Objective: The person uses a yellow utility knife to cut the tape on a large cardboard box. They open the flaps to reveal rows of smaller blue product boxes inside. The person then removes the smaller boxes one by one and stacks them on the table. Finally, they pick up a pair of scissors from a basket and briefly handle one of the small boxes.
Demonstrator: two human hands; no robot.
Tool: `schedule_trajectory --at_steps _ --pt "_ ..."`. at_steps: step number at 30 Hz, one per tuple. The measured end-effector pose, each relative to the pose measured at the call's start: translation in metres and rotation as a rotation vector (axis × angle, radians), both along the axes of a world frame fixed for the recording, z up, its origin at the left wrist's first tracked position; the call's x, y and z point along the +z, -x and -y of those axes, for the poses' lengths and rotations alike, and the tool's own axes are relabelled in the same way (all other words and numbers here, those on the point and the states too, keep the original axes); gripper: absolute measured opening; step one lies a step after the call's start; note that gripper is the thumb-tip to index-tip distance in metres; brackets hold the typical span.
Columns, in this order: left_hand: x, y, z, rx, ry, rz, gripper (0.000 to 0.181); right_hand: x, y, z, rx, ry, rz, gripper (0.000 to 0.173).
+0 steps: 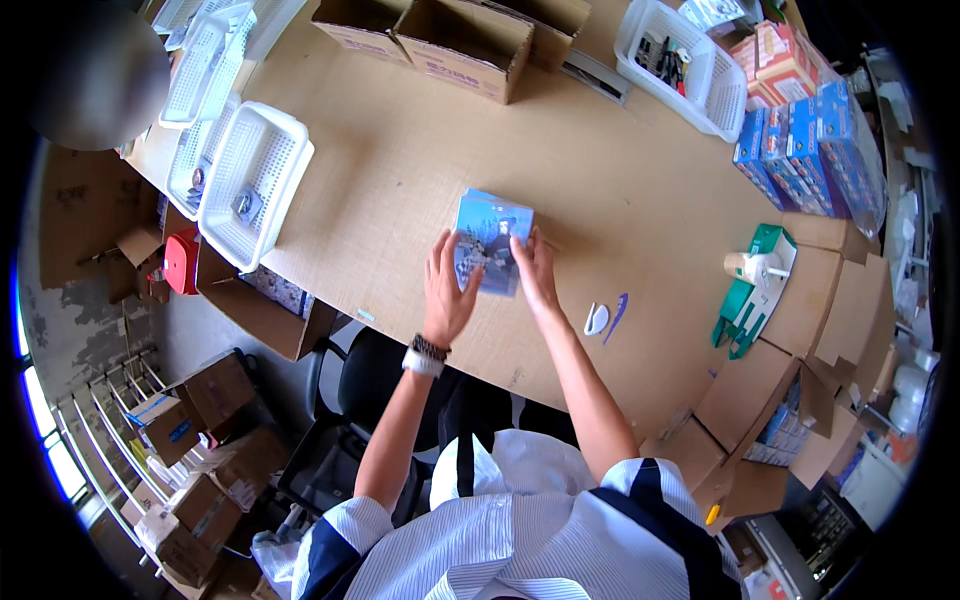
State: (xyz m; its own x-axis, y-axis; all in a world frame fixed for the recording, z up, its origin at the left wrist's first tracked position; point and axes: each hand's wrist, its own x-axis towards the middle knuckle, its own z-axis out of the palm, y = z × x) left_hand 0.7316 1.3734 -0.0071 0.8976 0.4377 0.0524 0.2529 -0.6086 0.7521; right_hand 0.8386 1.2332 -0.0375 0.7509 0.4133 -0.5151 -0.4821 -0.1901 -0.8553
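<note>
A stack of flat printed cards or packets [491,229], blue with a pictured figure and glossy as if in clear plastic, lies on the wooden table [420,165] before me. My left hand [448,289] is at its left edge, fingers apart, the thumb over its lower part. My right hand [534,270] touches the right edge with fingers and thumb. Whether either hand grips the stack is not clear. To the right of my right hand lie a small white oval tool [597,319] and a purple strip-like item [616,318].
White plastic baskets [291,187] stand at the left, one holding a small packet. Open cardboard boxes [465,69] stand at the far edge. At the right are a basket of tools [626,56], blue boxes [802,150], a green and white carton [752,300] and cardboard boxes [750,382].
</note>
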Motion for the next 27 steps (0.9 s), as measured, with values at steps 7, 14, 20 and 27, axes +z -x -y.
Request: schedule_trajectory --at_steps 7,14,20,27 --pt "-0.066 -0.01 -0.041 -0.062 0.42 -0.201 0.08 -0.016 0.041 -0.003 -0.093 0.053 -0.302 0.054" --pt "-0.092 0.001 -0.034 0.02 0.608 -0.221 0.077 -0.026 0.059 -0.021 -0.253 -0.085 -0.326 0.052" --pt "-0.058 -0.049 -0.087 -0.024 0.895 -0.153 0.072 -0.027 0.011 -0.062 -0.074 0.103 -0.052 0.049" --pt "-0.049 -0.153 -0.197 -0.174 0.649 -0.314 0.071 -0.036 -0.066 -0.155 -0.098 0.127 0.074 0.057"
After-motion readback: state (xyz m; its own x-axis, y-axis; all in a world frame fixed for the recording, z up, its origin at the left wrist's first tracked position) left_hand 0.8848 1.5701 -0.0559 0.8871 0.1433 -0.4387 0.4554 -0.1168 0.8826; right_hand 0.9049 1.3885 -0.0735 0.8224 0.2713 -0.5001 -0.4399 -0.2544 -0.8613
